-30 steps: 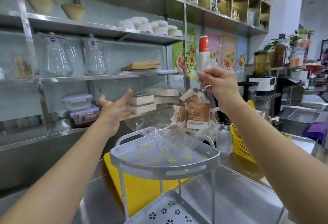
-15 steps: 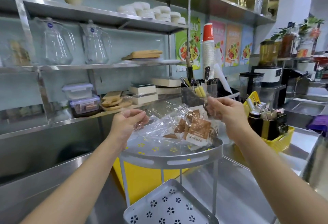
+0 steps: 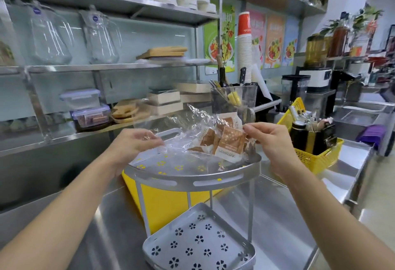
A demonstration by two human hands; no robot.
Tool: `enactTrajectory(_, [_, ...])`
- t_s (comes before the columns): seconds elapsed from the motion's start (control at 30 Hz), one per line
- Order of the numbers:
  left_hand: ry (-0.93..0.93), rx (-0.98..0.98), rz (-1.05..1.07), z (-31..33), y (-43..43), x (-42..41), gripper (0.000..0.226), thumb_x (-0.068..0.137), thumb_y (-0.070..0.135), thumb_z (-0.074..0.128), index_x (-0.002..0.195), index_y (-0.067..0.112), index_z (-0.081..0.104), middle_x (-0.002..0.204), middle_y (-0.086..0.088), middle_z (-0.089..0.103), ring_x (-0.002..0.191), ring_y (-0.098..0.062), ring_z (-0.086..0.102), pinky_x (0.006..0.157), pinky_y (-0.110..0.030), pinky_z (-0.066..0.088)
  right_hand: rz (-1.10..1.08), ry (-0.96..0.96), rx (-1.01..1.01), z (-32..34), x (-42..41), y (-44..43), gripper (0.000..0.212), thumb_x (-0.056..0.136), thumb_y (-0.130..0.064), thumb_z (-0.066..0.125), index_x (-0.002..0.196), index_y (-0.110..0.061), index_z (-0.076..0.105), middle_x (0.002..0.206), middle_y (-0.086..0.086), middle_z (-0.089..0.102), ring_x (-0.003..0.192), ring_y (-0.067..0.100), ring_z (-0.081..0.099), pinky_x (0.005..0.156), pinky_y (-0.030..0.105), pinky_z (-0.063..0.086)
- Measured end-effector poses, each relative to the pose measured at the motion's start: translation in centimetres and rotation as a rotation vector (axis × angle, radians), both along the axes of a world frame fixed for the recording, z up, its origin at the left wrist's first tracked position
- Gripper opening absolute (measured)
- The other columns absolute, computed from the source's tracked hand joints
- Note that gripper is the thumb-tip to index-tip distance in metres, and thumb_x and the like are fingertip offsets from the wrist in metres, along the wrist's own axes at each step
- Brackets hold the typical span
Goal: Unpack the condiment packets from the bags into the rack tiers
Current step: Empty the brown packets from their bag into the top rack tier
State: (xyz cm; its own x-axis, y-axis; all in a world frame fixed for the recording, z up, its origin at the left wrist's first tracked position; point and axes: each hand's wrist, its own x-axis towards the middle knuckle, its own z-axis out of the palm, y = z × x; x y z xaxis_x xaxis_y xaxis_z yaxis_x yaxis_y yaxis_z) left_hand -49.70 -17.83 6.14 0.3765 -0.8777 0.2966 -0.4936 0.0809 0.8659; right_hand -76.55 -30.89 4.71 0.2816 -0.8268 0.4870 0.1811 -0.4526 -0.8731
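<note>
now the lower tier (image 3: 198,246) sits bare nearest. above it, both hands have come down: left hand (image 3: 133,143) and right hand (image 3: 270,139) each pinch the clear bag (image 3: 188,139) over the top tier (image 3: 192,175), brown packets (image 3: 229,145) still inside, ready for tipping out.

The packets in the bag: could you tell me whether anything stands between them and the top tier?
Only the bag itself. The packets are enclosed in its clear plastic, which both hands hold just above the top tier. The tier's floor below looks bare.
</note>
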Motion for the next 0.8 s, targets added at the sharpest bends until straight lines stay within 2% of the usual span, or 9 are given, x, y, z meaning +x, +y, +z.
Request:
enactTrajectory(0.1, [0.163,-0.181,0.015,1.1,-0.1,0.1,0.006,0.078,0.017,0.067,0.077,0.014,0.073,0.076,0.005,0.074,0.082,-0.012,0.061,0.085,-0.030,0.039,-0.025,-0.020,-0.075,2.0,0.4,0.3,0.010,0.084,-0.006,0.061,0.087,-0.006,0.071,0.049,-0.016,0.067,0.048,-0.007,0.058,0.046,0.004,0.041])
enactTrajectory(0.17, [0.191,-0.272,0.026,2.5,-0.3,0.4,0.010,0.082,0.017,0.062,0.077,0.016,0.071,0.072,0.010,0.074,0.084,-0.011,0.063,0.088,-0.031,0.040,-0.027,-0.037,-0.089,4.0,0.7,0.3,0.010,0.084,-0.009,0.062,0.082,-0.007,0.071,0.048,-0.015,0.066,0.045,-0.006,0.056,0.045,0.006,0.041])
enactTrajectory(0.27, [0.235,-0.408,0.037,5.2,-0.5,0.5,0.015,0.087,0.018,0.057,0.076,0.018,0.068,0.065,0.007,0.074,0.069,-0.010,0.066,0.072,-0.025,0.048,-0.032,-0.056,-0.089,7.0,1.2,0.0,0.014,0.084,-0.013,0.064,0.072,-0.015,0.071,0.049,-0.013,0.066,0.051,0.000,0.056,0.049,0.008,0.044])
enactTrajectory(0.33, [0.244,-0.464,0.055,6.9,-0.4,0.4,0.017,0.087,0.019,0.057,0.074,0.020,0.069,0.064,0.007,0.073,0.063,-0.013,0.063,0.066,-0.028,0.048,-0.025,-0.079,-0.076,8.6,1.7,-0.3,0.014,0.084,-0.015,0.064,0.072,-0.016,0.070,0.056,-0.007,0.067,0.056,0.005,0.056,0.050,0.008,0.044])
enactTrajectory(0.4, [0.221,-0.498,0.081,8.4,-0.4,0.3,0.014,0.086,0.022,0.059,0.077,0.021,0.069,0.063,0.007,0.073,0.058,-0.010,0.062,0.063,-0.027,0.049,-0.020,-0.101,-0.082,9.9,2.0,-0.4,0.013,0.085,-0.014,0.063,0.073,-0.014,0.069,0.063,0.000,0.065,0.058,0.009,0.056,0.049,0.008,0.046])
enactTrajectory(0.5, [0.207,-0.543,0.103,10.0,-0.2,0.1,0.011,0.086,0.022,0.059,0.081,0.019,0.068,0.061,0.009,0.072,0.056,-0.009,0.060,0.059,-0.023,0.051,-0.017,-0.129,-0.088,11.4,2.4,-0.6,0.014,0.085,-0.015,0.063,0.072,-0.016,0.069,0.065,-0.001,0.066,0.055,0.007,0.057,0.048,0.010,0.047])
enactTrajectory(0.67, [0.226,-0.569,0.164,10.5,-0.3,0.3,0.009,0.086,0.022,0.060,0.080,0.021,0.067,0.057,0.011,0.070,0.056,-0.003,0.063,0.059,-0.021,0.049,-0.052,-0.110,-0.108,12.3,2.9,-0.9,0.013,0.083,-0.018,0.065,0.070,-0.018,0.068,0.069,0.004,0.063,0.058,0.011,0.055,0.056,0.019,0.046])
enactTrajectory(0.8, [0.274,-0.555,0.175,8.6,-0.6,0.3,0.009,0.087,0.018,0.059,0.081,0.019,0.066,0.054,0.012,0.069,0.047,0.000,0.061,0.049,-0.017,0.045,-0.051,-0.083,-0.110,11.4,3.3,-1.1,0.019,0.084,-0.018,0.065,0.064,-0.018,0.067,0.063,0.003,0.060,0.053,0.009,0.052,0.048,0.012,0.043])
